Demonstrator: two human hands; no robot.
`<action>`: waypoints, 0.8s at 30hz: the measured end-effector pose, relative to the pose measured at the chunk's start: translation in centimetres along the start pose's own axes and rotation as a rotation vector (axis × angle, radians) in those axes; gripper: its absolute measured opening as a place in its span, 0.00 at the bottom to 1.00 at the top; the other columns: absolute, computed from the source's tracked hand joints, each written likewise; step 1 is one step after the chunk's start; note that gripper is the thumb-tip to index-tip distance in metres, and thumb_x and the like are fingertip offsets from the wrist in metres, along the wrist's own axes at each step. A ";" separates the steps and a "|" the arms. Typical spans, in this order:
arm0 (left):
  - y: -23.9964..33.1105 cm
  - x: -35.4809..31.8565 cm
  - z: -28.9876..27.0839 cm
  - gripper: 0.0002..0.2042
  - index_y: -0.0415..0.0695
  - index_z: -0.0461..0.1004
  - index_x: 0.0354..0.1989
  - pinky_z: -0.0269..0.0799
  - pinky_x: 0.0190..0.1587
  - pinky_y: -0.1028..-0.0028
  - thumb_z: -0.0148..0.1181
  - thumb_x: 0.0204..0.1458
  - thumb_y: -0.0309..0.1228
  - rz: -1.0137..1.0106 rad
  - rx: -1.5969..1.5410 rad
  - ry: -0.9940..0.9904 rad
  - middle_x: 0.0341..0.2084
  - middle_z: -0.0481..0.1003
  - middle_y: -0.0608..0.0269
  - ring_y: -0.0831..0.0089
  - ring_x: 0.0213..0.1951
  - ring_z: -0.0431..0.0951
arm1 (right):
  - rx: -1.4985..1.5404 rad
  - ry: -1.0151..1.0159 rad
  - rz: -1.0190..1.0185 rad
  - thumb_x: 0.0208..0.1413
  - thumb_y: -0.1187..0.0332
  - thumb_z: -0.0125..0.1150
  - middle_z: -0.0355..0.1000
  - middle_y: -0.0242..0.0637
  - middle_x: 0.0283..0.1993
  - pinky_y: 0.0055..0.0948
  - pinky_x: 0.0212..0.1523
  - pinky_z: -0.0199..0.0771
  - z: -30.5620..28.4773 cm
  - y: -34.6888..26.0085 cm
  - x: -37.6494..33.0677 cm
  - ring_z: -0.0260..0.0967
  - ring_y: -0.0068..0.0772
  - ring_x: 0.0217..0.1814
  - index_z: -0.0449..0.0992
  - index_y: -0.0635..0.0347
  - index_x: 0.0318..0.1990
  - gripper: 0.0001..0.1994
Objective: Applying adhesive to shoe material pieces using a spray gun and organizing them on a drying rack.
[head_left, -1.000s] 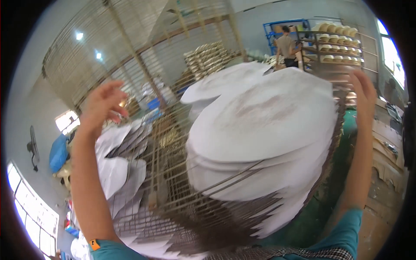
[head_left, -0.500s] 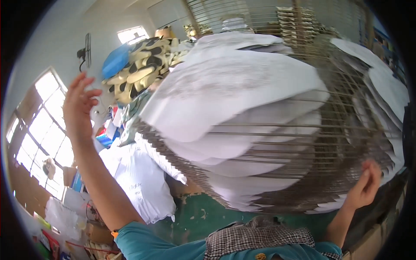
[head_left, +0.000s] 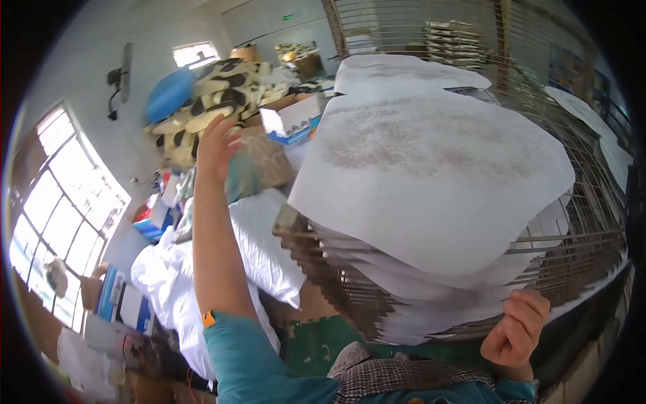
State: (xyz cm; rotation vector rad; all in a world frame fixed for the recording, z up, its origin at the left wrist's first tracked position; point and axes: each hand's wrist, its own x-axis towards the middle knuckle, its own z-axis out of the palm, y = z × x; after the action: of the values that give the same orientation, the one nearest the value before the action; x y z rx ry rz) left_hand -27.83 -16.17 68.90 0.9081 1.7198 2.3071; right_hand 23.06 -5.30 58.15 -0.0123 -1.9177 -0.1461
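Note:
A wire rack (head_left: 501, 222) with many closely stacked levels stands in front of me. On its top level lies a large white sheet (head_left: 431, 182) with rounded corners and grey-brown smudges; more such sheets show on the levels below. My left hand (head_left: 217, 149) is raised in the air left of the rack, fingers apart and slightly bent, with nothing in it. Close to the rack's front right edge, my right hand (head_left: 517, 328) is closed with its fingers curled in. Whatever it may hold is hidden.
White sacks (head_left: 262, 242) lie left of the rack. Behind them are an open blue-and-white box (head_left: 293, 118) and a heap of cream and black sole-shaped pieces (head_left: 222, 94) with a blue bag (head_left: 169, 93). A barred window (head_left: 64, 202) is at the left.
My view has shifted, and the wire mesh no longer covers the front of the top sheet. My left hand is nearer the rack; my right hand has come nearer my body and curled tighter.

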 end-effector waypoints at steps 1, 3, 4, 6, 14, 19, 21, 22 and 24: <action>-0.6 2.3 0.9 0.26 0.43 0.58 0.56 0.68 0.32 0.74 0.54 0.47 0.31 0.012 0.002 -0.034 0.42 0.70 0.60 0.71 0.34 0.71 | -0.037 -0.005 0.006 0.38 0.79 0.47 0.65 0.41 0.35 0.34 0.28 0.66 0.7 -0.8 0.3 0.63 0.41 0.35 0.65 0.61 0.30 0.08; -2.4 7.2 3.3 0.27 0.43 0.58 0.56 0.68 0.32 0.75 0.56 0.45 0.30 0.027 -0.067 -0.121 0.40 0.70 0.61 0.71 0.33 0.70 | -0.032 -0.024 -0.085 0.41 0.76 0.48 0.65 0.40 0.34 0.33 0.25 0.65 2.5 -2.8 0.9 0.62 0.40 0.34 0.66 0.59 0.33 0.09; -3.3 9.8 5.0 0.27 0.44 0.59 0.55 0.69 0.32 0.75 0.56 0.44 0.29 0.045 -0.106 -0.157 0.40 0.69 0.62 0.71 0.33 0.70 | -0.085 -0.019 -0.072 0.41 0.76 0.48 0.65 0.40 0.34 0.33 0.25 0.65 3.9 -4.1 1.2 0.62 0.40 0.34 0.66 0.59 0.33 0.09; -5.8 14.2 8.2 0.27 0.44 0.58 0.56 0.67 0.33 0.74 0.56 0.44 0.31 0.015 -0.108 -0.221 0.42 0.67 0.63 0.71 0.35 0.68 | -0.194 -0.081 -0.002 0.42 0.77 0.47 0.62 0.40 0.40 0.37 0.31 0.63 7.2 -6.8 1.5 0.60 0.42 0.38 0.63 0.60 0.40 0.13; -9.4 25.8 23.6 0.31 0.44 0.54 0.59 0.54 0.53 0.64 0.55 0.44 0.35 0.115 -0.182 -0.469 0.56 0.58 0.58 0.64 0.56 0.57 | -0.592 0.218 0.032 0.55 0.51 0.46 0.58 0.38 0.56 0.47 0.58 0.53 19.1 -10.7 5.6 0.53 0.51 0.59 0.61 0.53 0.52 0.22; -8.7 33.0 31.4 0.29 0.36 0.60 0.53 0.57 0.53 0.69 0.59 0.40 0.31 0.442 -0.141 -0.300 0.50 0.63 0.49 0.61 0.53 0.63 | -0.678 0.116 0.387 0.52 0.62 0.46 0.55 0.35 0.60 0.51 0.63 0.39 22.4 -15.1 9.6 0.48 0.51 0.63 0.60 0.45 0.55 0.20; -5.2 31.2 31.6 0.25 0.36 0.63 0.46 0.63 0.48 0.65 0.61 0.37 0.30 0.399 -0.082 -0.270 0.42 0.68 0.49 0.59 0.45 0.68 | -0.781 0.299 0.179 0.52 0.58 0.43 0.54 0.35 0.60 0.53 0.62 0.37 23.3 -11.9 7.8 0.49 0.54 0.62 0.61 0.45 0.55 0.21; -7.5 34.2 35.8 0.26 0.36 0.63 0.46 0.65 0.46 0.66 0.63 0.35 0.29 0.545 -0.014 -0.151 0.41 0.69 0.50 0.60 0.43 0.69 | -0.772 0.205 0.158 0.52 0.56 0.41 0.54 0.36 0.60 0.53 0.62 0.38 22.6 -11.2 7.4 0.50 0.54 0.61 0.61 0.44 0.55 0.21; -7.6 35.6 36.5 0.30 0.35 0.62 0.48 0.65 0.47 0.68 0.65 0.34 0.32 0.418 -0.326 -0.351 0.43 0.69 0.51 0.62 0.44 0.70 | -0.720 0.151 0.138 0.51 0.58 0.44 0.60 0.33 0.54 0.54 0.61 0.39 22.3 -11.9 7.5 0.59 0.54 0.53 0.64 0.44 0.50 0.17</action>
State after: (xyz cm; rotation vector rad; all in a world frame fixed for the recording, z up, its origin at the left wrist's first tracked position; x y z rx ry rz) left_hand -39.30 32.29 82.15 1.5977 1.0527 2.3687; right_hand -1.33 -15.17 56.47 -0.5960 -1.6187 -0.7136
